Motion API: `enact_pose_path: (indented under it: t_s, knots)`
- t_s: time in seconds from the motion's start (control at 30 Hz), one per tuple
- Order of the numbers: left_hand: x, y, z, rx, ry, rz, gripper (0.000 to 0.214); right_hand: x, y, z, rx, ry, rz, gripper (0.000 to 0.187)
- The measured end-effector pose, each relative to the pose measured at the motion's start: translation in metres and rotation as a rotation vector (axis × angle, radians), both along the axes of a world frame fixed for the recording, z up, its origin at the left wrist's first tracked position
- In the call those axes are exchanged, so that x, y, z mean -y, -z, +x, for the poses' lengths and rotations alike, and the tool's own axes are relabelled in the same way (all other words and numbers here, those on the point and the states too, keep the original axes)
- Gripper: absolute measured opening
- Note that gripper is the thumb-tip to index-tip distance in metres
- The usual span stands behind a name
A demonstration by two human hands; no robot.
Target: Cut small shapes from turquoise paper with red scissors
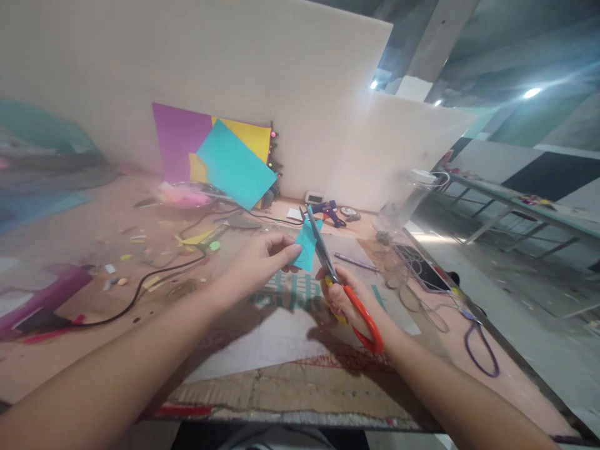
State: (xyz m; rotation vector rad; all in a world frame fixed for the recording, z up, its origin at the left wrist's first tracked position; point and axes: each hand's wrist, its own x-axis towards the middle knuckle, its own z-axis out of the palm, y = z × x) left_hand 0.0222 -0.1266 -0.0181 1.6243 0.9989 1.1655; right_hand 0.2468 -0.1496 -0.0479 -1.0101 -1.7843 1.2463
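Nearest, on the near side of the scissors [327, 257], a strip of cardboard [262, 394] lies along the edge of the table [510, 387]. Just above it, partly under the scissors, is a pale sheet [248, 350] with large green characters, partly hidden by the hands.

The right hand [341, 299] has its fingers curled closed around the orange and yellow handles of the scissors. The blades stand slightly apart, pointing away from the person. Just left of the scissors, the left hand [272, 253] pinches a small teal piece of paper [305, 250], thumb and fingers closed on its lower left side. The paper is held up against the blades; I cannot tell whether they are biting into it.

Well left of the scissors lies a magenta glue gun [60, 294] with a black cord [145, 281]. Right of them are a pen [356, 262], a phone [422, 267] and, farther off to the near right, a purple strap [482, 356].

Just beyond the scissors rest a blue glue gun [328, 209] and a small white device [314, 198]. Beyond and left of them are a bowl [206, 199] with something pink, then purple [180, 140], yellow [250, 139] and teal sheets [237, 165] standing upright. A pale board [328, 94] rises behind; far right of the scissors is another table [497, 199].
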Motion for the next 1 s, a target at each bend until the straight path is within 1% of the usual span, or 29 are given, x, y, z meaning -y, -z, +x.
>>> enact_pose_path:
  t_s: [0.1,0.23,0.47,0.6,0.77,1.0]
  knots:
    - [0.0002,0.0001,-0.0008,-0.018,0.000,0.018,0.031,0.0002,-0.0042,-0.0010,0.021,0.003,0.000,0.070]
    - [-0.0002,-0.0005,-0.0022,-0.020,-0.023,0.044,0.029,0.0007,-0.0058,-0.0004,0.039,-0.004,-0.053,0.070]
    - [-0.0004,0.0001,-0.0036,-0.027,-0.032,0.054,0.027,0.0013,-0.0053,0.0001,0.032,0.006,-0.074,0.071]
    - [-0.0003,-0.0004,-0.0031,-0.032,-0.032,0.056,0.026,0.0011,-0.0054,0.0012,0.038,-0.002,-0.058,0.070]
    - [-0.0011,0.0007,-0.0042,-0.009,-0.076,0.052,0.025,0.0008,-0.0038,0.0028,0.046,-0.004,-0.045,0.067]
    - [-0.0011,0.0016,-0.0050,0.002,-0.072,0.039,0.027,-0.0007,-0.0003,0.0018,0.014,-0.010,-0.079,0.066]
